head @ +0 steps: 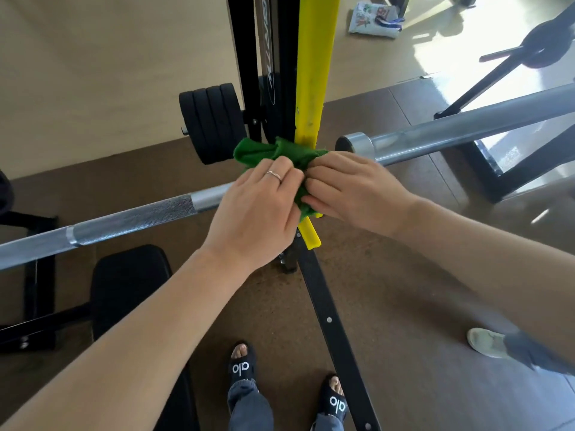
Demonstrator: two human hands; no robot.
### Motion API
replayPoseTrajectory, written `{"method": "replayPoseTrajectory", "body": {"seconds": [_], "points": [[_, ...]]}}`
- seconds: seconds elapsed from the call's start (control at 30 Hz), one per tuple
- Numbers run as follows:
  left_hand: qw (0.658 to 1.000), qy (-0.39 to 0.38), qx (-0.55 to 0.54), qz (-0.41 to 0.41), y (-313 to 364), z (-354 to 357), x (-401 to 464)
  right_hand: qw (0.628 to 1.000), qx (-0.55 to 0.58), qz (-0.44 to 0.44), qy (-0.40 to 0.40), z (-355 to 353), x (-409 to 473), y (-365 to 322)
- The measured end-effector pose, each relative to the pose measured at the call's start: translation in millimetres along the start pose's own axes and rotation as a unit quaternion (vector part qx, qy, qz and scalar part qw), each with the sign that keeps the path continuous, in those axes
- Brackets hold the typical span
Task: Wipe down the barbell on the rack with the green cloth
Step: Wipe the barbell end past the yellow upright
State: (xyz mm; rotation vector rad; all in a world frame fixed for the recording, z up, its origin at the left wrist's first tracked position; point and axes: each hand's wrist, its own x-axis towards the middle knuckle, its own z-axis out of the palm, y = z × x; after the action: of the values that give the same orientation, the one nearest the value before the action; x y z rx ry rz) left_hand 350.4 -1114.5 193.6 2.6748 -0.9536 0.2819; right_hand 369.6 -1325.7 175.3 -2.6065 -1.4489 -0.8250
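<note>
A steel barbell (133,220) runs from the lower left to the upper right, lying across the rack by its yellow upright (314,66). Its thick sleeve (466,127) points to the right. A bunched green cloth (273,154) sits on the bar right at the upright. My left hand (258,206), with a ring on one finger, grips the cloth and the bar from the left. My right hand (351,188) holds the cloth from the right, fingers curled into it. The two hands touch, and they hide the bar beneath the cloth.
Black weight plates (211,122) hang on a peg behind the rack. A black bench (124,287) stands at the lower left, and a black rack foot (329,321) runs between my sandalled feet. Another person's shoe (485,342) is at the right. A printed bag (375,18) lies on the far floor.
</note>
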Motion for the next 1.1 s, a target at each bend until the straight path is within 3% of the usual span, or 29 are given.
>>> {"method": "replayPoseTrajectory", "body": {"seconds": [0.1, 0.23, 0.43, 0.5, 0.57, 0.67, 0.73, 0.9, 1.1], "points": [[1.000, -0.007, -0.002, 0.012, 18.2, 6.0, 10.7, 1.000, -0.004, -0.012, -0.018, -13.5, -12.3, 21.7], [0.998, -0.006, -0.036, -0.043, 37.1, 11.6, 27.9, 0.999, -0.008, 0.009, -0.049, -20.9, -15.8, 34.3], [0.992, 0.008, -0.114, -0.053, 41.1, 8.7, 41.1, 0.998, -0.002, 0.061, -0.021, -34.2, -11.2, 43.5], [0.989, 0.022, -0.138, -0.044, 46.5, 6.0, 50.7, 0.992, 0.006, 0.121, -0.023, -39.1, -16.2, 47.7], [0.990, 0.015, -0.135, -0.040, 54.4, 6.2, 66.6, 0.969, 0.011, 0.245, -0.020, -45.2, -30.1, 53.7], [0.992, -0.067, -0.081, -0.076, 66.0, 15.1, 98.0, 0.901, 0.038, 0.431, 0.014, -48.7, -54.3, 58.1], [0.989, -0.122, -0.034, -0.074, 73.7, 21.3, 114.7, 0.874, 0.081, 0.478, 0.008, -43.0, -59.6, 52.8], [0.982, -0.167, 0.036, -0.085, 66.9, 10.7, 125.5, 0.869, 0.125, 0.478, 0.018, -19.5, -40.8, 44.4], [0.982, -0.076, -0.066, -0.159, 74.3, 24.2, 109.5, 0.892, 0.055, 0.448, 0.035, 0.1, -34.4, 39.3]]}}
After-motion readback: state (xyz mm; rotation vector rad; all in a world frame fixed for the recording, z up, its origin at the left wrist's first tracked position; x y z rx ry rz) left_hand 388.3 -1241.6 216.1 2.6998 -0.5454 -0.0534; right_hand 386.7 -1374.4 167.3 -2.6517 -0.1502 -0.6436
